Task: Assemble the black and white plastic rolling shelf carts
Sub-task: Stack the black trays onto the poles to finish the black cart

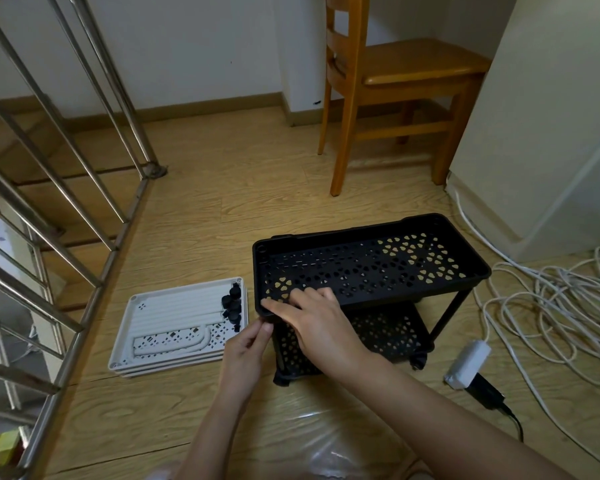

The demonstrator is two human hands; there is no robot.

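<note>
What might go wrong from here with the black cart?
1. The right hand presses only one corner of the top black tray while the left hand pinches the corner post beneath; a misaligned post might tilt the tray or nip that hand.
2. Loose casters on the white trays might roll off if bumped.

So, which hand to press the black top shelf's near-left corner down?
Probably the right hand: its fingers rest on that corner of the top shelf; the left hand pinches the rim from below.
</note>
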